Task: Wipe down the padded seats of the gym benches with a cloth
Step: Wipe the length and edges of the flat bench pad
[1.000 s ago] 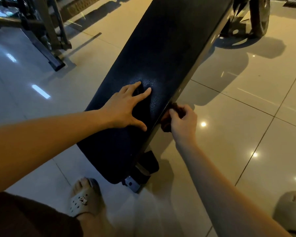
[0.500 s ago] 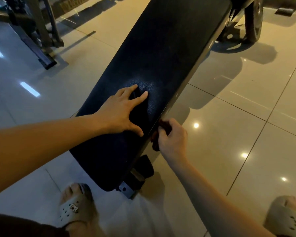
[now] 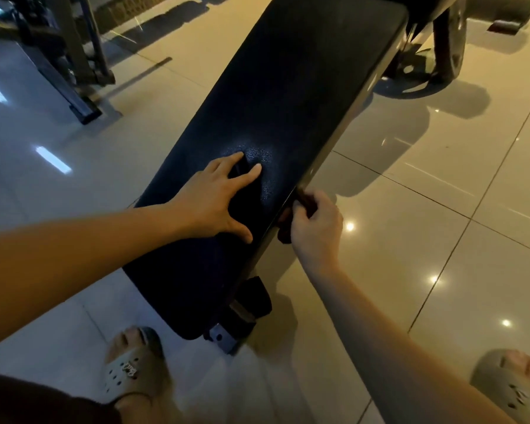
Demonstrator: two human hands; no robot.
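Glossy beige tiled floor (image 3: 410,215), light glints scattered on it. Long black padded bench seat (image 3: 288,102) runs diagonally from bottom centre to top right, surface pebbled. Small dark cloth (image 3: 284,231) sits at seat's right side edge, bunched in right hand (image 3: 317,228), fingers curled round it. Left hand (image 3: 214,203) lies flat on seat top, fingers spread wide, holding nothing. Grey metal foot bracket (image 3: 224,338) under seat's near end. Pale perforated clog (image 3: 129,371) just beside that end; second pale clog (image 3: 514,390) at bottom right. Dark metal machine frame (image 3: 74,56) top left; black wheel (image 3: 450,41) top right.
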